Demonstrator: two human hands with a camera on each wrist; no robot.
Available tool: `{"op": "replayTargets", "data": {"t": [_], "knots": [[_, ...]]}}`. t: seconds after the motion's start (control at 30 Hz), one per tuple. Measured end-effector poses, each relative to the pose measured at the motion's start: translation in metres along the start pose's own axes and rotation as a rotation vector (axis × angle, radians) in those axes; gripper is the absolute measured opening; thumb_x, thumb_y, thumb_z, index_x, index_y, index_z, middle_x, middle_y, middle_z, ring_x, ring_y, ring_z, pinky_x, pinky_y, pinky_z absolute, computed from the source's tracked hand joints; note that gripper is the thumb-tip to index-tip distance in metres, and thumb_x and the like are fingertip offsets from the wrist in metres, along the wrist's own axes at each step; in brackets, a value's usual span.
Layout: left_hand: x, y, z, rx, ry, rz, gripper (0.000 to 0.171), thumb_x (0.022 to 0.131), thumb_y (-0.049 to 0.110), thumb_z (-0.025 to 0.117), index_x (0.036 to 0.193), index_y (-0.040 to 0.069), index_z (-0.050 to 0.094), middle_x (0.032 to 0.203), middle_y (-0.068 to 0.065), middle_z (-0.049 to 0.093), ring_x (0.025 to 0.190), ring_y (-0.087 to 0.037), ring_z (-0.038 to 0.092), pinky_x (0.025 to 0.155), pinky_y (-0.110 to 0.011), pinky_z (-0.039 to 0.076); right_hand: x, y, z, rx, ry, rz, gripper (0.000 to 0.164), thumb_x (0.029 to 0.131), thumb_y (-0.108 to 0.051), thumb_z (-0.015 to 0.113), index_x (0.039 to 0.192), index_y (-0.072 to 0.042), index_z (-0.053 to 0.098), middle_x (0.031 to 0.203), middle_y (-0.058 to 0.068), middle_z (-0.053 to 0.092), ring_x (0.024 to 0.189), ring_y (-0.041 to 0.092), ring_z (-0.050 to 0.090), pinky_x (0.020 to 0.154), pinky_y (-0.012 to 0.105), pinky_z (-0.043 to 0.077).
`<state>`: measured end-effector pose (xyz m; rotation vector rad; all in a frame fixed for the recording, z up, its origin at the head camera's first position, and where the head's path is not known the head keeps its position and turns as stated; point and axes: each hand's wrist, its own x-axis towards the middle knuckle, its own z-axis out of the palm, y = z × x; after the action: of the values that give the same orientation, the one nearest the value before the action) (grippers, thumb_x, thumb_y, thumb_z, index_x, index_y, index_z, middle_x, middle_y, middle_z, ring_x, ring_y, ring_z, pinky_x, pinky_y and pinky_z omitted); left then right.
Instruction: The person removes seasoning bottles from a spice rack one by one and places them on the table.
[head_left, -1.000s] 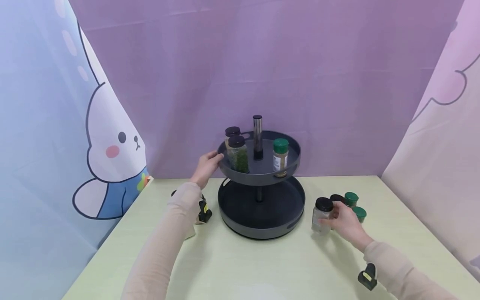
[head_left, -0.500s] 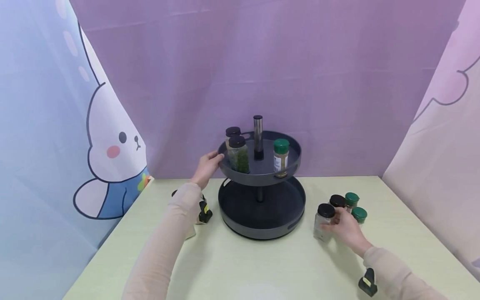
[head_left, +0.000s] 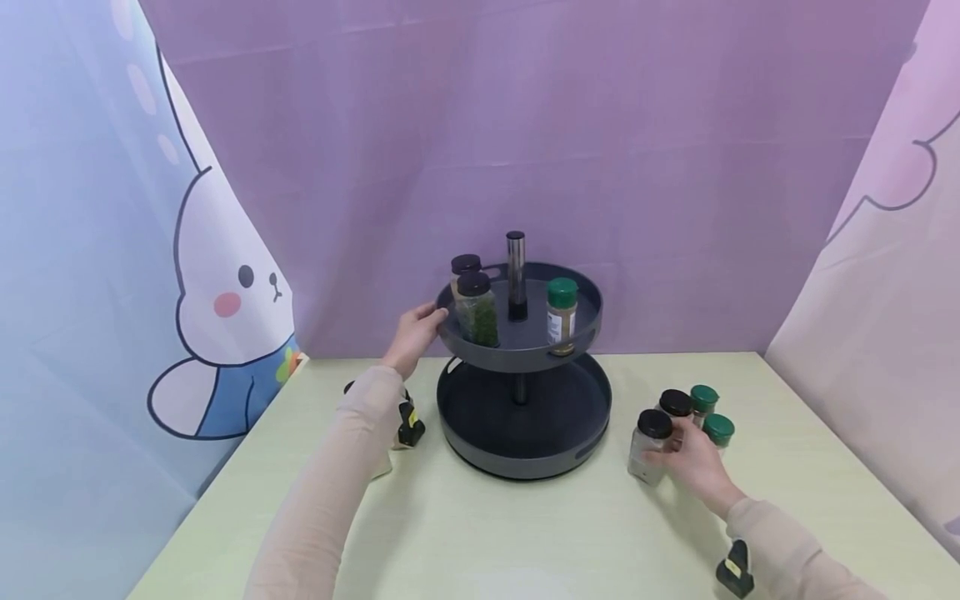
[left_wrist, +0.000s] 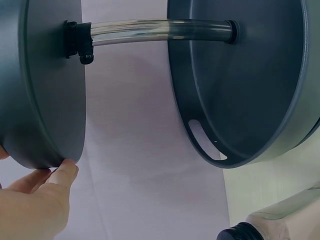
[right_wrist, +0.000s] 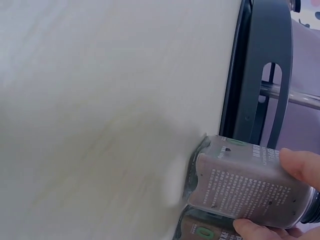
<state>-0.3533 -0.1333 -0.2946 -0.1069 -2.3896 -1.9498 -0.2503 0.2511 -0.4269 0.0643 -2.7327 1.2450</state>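
Note:
My left hand (head_left: 414, 333) grips the left rim of the upper tier of a dark grey two-tier turntable (head_left: 517, 360); in the left wrist view its fingertips (left_wrist: 69, 167) lie against the underside of that tier. At the right, my right hand (head_left: 693, 462) holds a clear spice jar (head_left: 647, 458) with a black lid, thumb and fingers on opposite sides. The right wrist view shows printed text on this jar (right_wrist: 245, 185), its base down at the tabletop. Right beside it stands another spice jar (right_wrist: 207, 227).
On the upper tier stand a green-lidded jar (head_left: 561, 321), a jar of green herbs (head_left: 478, 312) and another black-lidded jar (head_left: 465, 264). Two green-lidded jars (head_left: 703, 397) and a black-lidded one (head_left: 675, 402) cluster behind my right hand. More jars (left_wrist: 285, 220) stand below my left forearm.
My right hand has lowered the spice jar and brought it slightly nearer and to the right, beside the other jars. The left hand and turntable have stayed in place.

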Motion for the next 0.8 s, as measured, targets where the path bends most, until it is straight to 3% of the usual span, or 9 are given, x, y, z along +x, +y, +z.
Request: {"op": "replayTargets", "data": {"t": [0.3,0.8], "knots": [[0.001,-0.0017,-0.0016,0.008,-0.013,-0.006,0.053,0.097,0.026,0.044,0.143,0.005,0.029,0.148,-0.011,0.029,0.133,-0.022,0.035,0.108,-0.033,0.034,-0.0019,0.0035,0.0023,0.008,-0.01,-0.008,0.064,0.074,-0.012,0.075,0.123,0.009,0.041,0.114,0.03,0.055,0.094,0.032,0.058,0.074,0.034,0.049],[0.0001,-0.0014,0.0,0.012,-0.003,0.001,0.053,0.096,0.026,0.044,0.143,0.006,0.03,0.148,-0.01,0.03,0.133,-0.022,0.035,0.109,-0.032,0.034,-0.0047,0.0025,0.0026,0.036,-0.001,-0.05,0.059,0.074,-0.004,0.071,0.122,0.013,0.041,0.114,0.033,0.054,0.1,0.039,0.057,0.081,0.042,0.05]]}}
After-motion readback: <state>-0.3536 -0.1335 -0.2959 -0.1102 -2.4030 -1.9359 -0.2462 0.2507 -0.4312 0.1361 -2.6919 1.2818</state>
